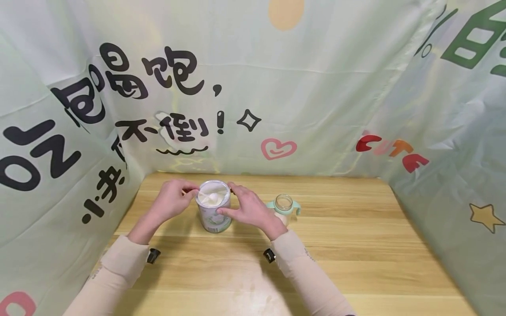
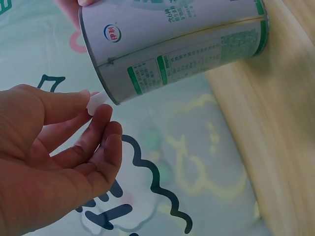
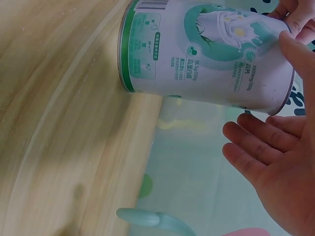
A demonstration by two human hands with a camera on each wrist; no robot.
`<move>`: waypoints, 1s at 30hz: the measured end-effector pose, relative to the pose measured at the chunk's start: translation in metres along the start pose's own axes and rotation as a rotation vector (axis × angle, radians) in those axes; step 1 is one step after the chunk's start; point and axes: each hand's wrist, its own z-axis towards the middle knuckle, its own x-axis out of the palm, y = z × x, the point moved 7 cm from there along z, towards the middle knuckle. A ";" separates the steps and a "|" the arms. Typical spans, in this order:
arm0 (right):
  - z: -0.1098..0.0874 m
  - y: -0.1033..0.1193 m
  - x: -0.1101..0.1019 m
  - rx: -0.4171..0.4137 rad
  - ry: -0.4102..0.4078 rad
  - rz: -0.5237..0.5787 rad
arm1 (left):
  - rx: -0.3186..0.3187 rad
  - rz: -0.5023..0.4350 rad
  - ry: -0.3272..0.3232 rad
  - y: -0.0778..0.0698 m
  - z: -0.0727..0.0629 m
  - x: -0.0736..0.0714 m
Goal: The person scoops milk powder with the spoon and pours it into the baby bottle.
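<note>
A white milk powder can (image 1: 215, 219) with green print stands upright on the table, its top open and pale contents inside. At its left rim my left hand (image 1: 174, 198) pinches a small white tab-like piece (image 2: 97, 102) between thumb and fingertip; whether it is a scoop's handle I cannot tell. My right hand (image 1: 251, 208) holds the can's right side by the rim, thumb on the near side and index finger behind. Its other fingers (image 3: 251, 140) stretch out beside the can. The left wrist view shows the can's printed back (image 2: 172, 54).
Behind my right wrist stands a baby bottle (image 1: 283, 204) without a cap, with mint-green handles and something pale inside. The wooden table (image 1: 348, 263) meets printed cloth walls (image 1: 316, 109) at the back and both sides.
</note>
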 end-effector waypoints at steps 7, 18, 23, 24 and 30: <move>0.002 0.002 0.002 0.004 -0.001 -0.004 | 0.037 0.042 0.003 -0.006 0.000 0.002; 0.002 0.001 0.003 0.019 -0.002 0.011 | -0.004 0.013 0.016 -0.002 0.000 0.004; 0.001 0.001 0.003 0.026 0.002 0.019 | -0.022 -0.005 0.030 -0.001 0.000 0.005; 0.001 0.001 0.003 0.026 0.003 0.021 | -0.027 -0.008 0.034 0.000 0.000 0.006; 0.002 0.000 0.004 0.029 0.004 0.022 | -0.066 -0.045 0.050 0.002 0.000 0.006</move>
